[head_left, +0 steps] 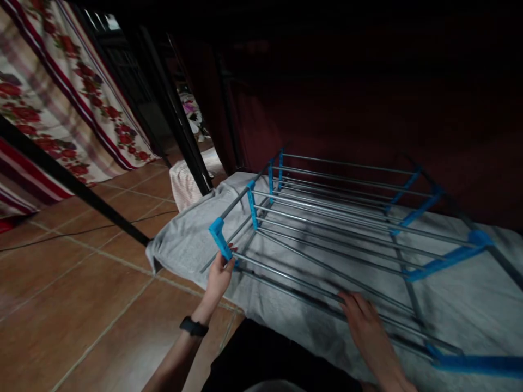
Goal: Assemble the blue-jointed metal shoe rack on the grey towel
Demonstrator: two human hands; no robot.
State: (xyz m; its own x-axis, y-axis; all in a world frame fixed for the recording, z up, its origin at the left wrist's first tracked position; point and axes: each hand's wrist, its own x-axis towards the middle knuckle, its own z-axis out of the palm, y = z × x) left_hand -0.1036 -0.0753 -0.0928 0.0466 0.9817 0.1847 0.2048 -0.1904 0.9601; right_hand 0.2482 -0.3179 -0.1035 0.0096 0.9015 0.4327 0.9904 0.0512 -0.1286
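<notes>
So my left hand (pixel 218 277) has its fingers wrapped round the near-left corner of the drying rack (pixel 347 228), right hand (pixel 363 321) lying flat and open on the front rail. Rack's lying on the grey sheet (pixel 188 239), long axis running off to my right.

I stand in a dim room. Brown floor tiles (pixel 73 305) with pale grout fill the lower left, crossed by a thin dark cable (pixel 102 226). In the upper left hangs a cream curtain (pixel 61 92) printed with red flowers and stripes. Black metal posts (pixel 180 120) slant through the middle. A dark maroon wall (pixel 368 98) covers the upper right. A grey blanket (pixel 469 305) spreads across the lower right.
</notes>
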